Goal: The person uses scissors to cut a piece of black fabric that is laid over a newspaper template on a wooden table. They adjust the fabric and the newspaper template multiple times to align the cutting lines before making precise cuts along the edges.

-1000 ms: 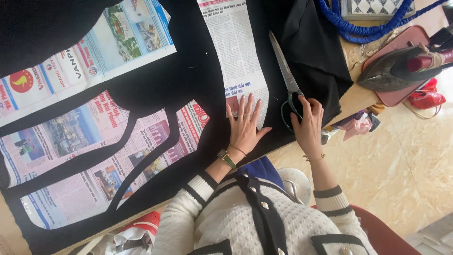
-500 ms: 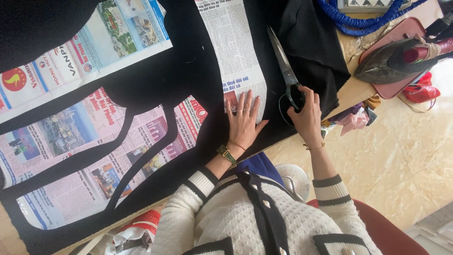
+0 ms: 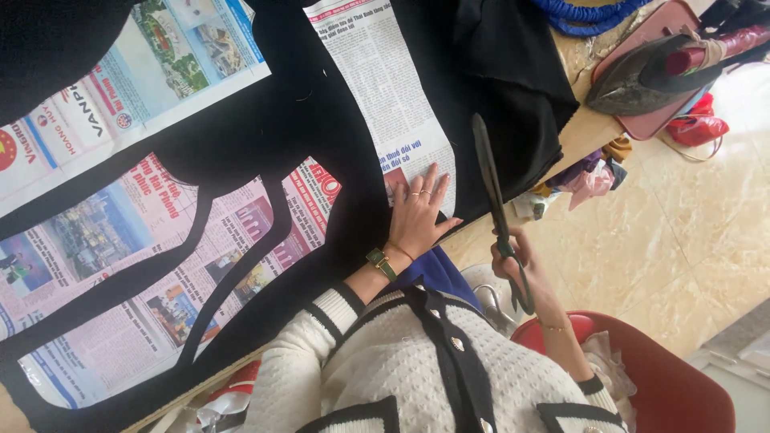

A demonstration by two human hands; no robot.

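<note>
My left hand (image 3: 419,214) lies flat, fingers spread, on the near end of a long newspaper pattern strip (image 3: 383,88) that rests on black fabric (image 3: 321,120). My right hand (image 3: 525,269) grips the handles of a pair of large dark scissors (image 3: 491,188), lifted off the table beside its edge, blades together and pointing away from me. Other newspaper pattern pieces (image 3: 120,232) lie on the black fabric to the left.
A clothes iron (image 3: 650,76) sits on a pink board at the table's far right corner, near a blue coiled cord (image 3: 589,16). Folded black cloth (image 3: 513,72) lies beside the strip. Fabric scraps (image 3: 589,180) hang below the table edge. A red chair (image 3: 666,377) stands under me.
My right hand has picked the scissors up from the black cloth and drawn them back toward me, off the table. My left hand stays pressed on the newspaper strip.
</note>
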